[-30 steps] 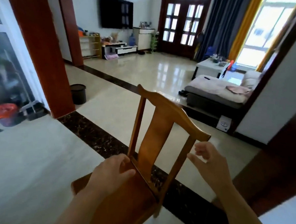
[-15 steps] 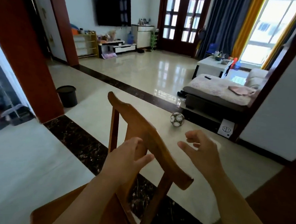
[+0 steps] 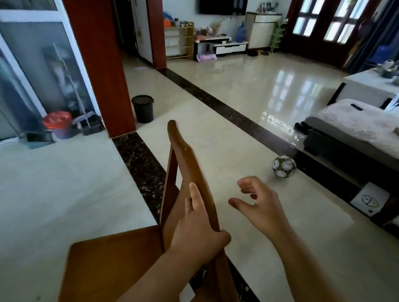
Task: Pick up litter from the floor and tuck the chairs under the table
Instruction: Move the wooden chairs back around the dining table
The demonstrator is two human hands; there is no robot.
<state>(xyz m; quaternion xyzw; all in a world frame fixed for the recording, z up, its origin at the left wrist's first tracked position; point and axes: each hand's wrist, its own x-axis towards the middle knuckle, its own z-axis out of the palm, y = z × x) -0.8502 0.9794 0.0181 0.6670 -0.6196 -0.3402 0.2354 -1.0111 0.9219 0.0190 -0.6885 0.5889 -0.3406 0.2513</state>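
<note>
1. The wooden chair [image 3: 142, 251] stands on the pale floor [image 3: 41, 200], its backrest edge-on in the lower middle of the view.
2. The left hand [image 3: 197, 231] grips the chair's top rail, fingers on one face and thumb round the other.
3. The right hand [image 3: 260, 203] hovers just right of the chair, fingers loosely curled, apparently holding nothing.
4. A ball [image 3: 284, 166] lies beyond the chair, beside the sofa [image 3: 361, 134].

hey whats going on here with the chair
A person is handling a wooden chair in an open tiled room. The left hand grips the chair's top rail, while the right hand hovers beside it, fingers loosely curled, holding nothing. A small ball lies on the floor ahead, near a sofa.
</note>
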